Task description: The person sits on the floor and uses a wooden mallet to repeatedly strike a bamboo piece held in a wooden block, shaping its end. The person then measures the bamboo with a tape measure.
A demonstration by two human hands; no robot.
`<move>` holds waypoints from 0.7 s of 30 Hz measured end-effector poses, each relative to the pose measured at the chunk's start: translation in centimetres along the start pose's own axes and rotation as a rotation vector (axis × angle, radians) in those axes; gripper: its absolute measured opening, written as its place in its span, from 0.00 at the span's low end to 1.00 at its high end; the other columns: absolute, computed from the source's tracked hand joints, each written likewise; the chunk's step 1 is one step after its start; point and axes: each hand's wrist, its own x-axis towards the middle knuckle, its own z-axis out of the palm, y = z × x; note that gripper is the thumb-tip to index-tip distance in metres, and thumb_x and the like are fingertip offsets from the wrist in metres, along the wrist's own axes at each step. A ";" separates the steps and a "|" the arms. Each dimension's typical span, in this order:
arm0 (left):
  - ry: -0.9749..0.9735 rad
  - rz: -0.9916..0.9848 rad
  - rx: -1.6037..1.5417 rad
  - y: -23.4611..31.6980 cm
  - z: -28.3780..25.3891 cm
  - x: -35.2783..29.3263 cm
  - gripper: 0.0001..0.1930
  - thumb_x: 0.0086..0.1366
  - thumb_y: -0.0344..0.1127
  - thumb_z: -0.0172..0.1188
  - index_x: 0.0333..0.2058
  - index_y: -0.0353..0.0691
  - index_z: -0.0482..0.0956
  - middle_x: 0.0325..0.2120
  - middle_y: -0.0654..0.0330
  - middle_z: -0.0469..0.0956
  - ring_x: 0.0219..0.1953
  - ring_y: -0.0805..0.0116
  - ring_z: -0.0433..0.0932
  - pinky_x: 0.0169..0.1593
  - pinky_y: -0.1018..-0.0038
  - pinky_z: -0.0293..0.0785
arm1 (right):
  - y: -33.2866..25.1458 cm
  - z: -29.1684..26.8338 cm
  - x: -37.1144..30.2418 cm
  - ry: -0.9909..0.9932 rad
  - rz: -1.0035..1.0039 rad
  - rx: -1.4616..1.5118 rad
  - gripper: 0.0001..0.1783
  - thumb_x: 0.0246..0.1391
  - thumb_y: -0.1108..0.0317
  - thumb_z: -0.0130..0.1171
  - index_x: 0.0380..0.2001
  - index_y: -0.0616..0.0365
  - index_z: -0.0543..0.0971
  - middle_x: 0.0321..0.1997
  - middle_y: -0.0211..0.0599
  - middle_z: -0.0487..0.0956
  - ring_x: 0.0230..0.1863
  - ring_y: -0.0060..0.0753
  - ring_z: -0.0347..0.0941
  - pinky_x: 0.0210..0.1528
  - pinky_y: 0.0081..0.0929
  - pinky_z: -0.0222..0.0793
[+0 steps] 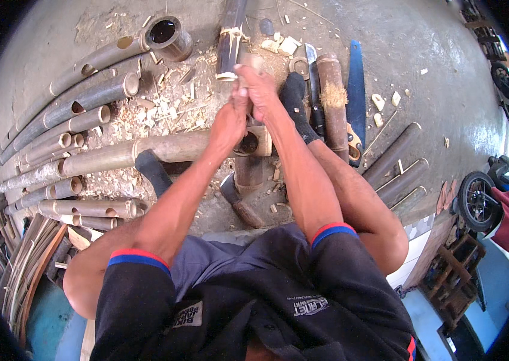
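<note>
My two hands are closed close together above a pale bamboo pole (167,148), near a round hole cut in its right end. My left hand (230,125) is wrapped round something whose shape the fingers hide. Just beyond it, my right hand (259,90) grips a thing with a blurred, pale upper end. The pole's right end rests on a short upright bamboo piece (248,173). Beside that support lies a curved tool with a brown handle (242,207). Ahead of my hands lies a dark bamboo length (229,51) with a splintered patch.
Several holed bamboo poles (77,109) lie at the left, below a wide bamboo cup (174,45). Right of my dark-socked foot (293,99) are a black-handled knife (314,90), a brown bamboo tube (333,114) and a saw (357,90). Wood chips (146,117) litter the floor.
</note>
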 end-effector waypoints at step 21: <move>0.194 0.261 0.372 4.3 -6.1 -1.9 0.30 0.61 0.58 0.67 0.50 0.38 0.77 0.36 0.48 0.84 0.40 0.48 0.84 0.44 0.55 0.77 | -11.6 -17.4 -10.5 0.730 -0.403 -1.468 0.33 0.57 0.45 0.65 0.53 0.64 0.78 0.49 0.63 0.82 0.52 0.60 0.80 0.56 0.49 0.73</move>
